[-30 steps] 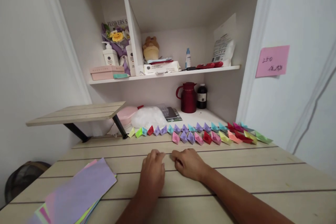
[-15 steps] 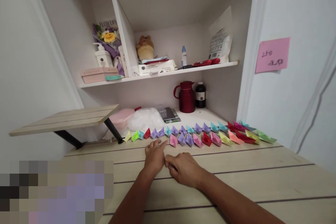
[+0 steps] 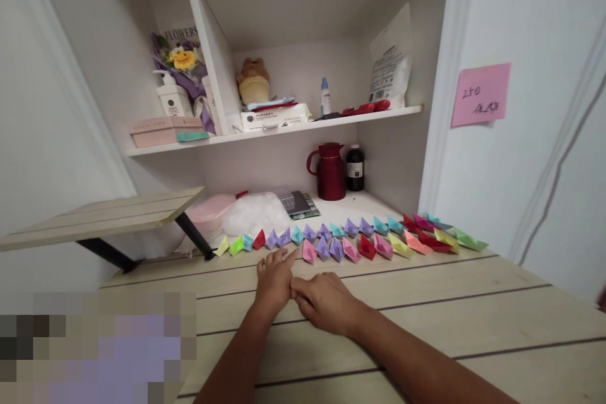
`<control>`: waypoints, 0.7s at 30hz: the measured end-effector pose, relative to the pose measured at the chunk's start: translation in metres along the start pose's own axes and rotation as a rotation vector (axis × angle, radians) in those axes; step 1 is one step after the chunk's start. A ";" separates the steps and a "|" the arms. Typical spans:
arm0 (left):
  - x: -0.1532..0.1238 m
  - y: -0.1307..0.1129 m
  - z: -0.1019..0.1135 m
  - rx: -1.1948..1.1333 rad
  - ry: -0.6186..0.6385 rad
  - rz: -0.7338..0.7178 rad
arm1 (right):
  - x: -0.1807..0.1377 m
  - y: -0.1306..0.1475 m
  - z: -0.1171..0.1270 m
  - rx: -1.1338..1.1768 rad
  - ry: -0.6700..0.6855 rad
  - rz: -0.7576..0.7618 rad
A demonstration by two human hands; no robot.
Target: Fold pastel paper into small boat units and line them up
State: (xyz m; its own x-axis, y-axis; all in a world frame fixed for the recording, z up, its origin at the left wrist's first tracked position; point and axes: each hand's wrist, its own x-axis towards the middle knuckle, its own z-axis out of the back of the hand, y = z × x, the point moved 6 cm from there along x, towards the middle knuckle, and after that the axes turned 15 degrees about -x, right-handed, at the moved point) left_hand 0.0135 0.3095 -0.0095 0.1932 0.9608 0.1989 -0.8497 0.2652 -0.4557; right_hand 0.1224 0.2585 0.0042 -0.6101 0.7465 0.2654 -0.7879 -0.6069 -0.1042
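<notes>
Just in front of rows of folded paper boats, my left hand (image 3: 274, 281) rests on the wooden tabletop (image 3: 426, 322) with its fingers stretched out and apart. Its index finger points toward a pink paper boat (image 3: 309, 252). My right hand (image 3: 326, 303) lies beside it, fingers curled in and closed, the knuckles facing up. The fingertips of the right hand touch the inner side of the left hand. Anything inside the curled fingers is hidden. Purple paper boats (image 3: 336, 250) and a red paper boat (image 3: 367, 246) stand farther right along the front row.
Behind the boats are a puffy white bag (image 3: 258, 214), a dark red jug (image 3: 331, 172) and a dark bottle (image 3: 355, 167). At left stands a small raised wooden shelf (image 3: 108, 218) on black legs. A pink note (image 3: 481, 95) sticks to the right wall. Blurred blocks cover the lower left.
The whole view has shifted, so the scene sits slightly farther left and higher. Both hands keep nearly the same pose and place beside the boats.
</notes>
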 end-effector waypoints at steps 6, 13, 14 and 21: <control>-0.008 0.004 0.005 -0.023 -0.087 0.070 | -0.002 -0.001 0.001 -0.012 0.003 0.010; -0.060 -0.008 0.008 -0.028 -0.119 0.070 | -0.003 0.005 0.007 -0.040 -0.011 -0.014; -0.071 -0.011 0.008 -0.028 -0.121 0.067 | -0.003 0.006 0.007 -0.044 -0.007 -0.021; -0.155 -0.039 0.006 -0.038 -0.127 -0.021 | -0.036 0.021 0.011 -0.049 0.006 -0.002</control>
State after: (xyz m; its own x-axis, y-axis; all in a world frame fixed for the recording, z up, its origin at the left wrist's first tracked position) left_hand 0.0133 0.1497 -0.0174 0.1452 0.9377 0.3158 -0.8265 0.2904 -0.4822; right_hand 0.1282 0.2158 0.0036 -0.6093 0.7491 0.2600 -0.7918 -0.5919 -0.1503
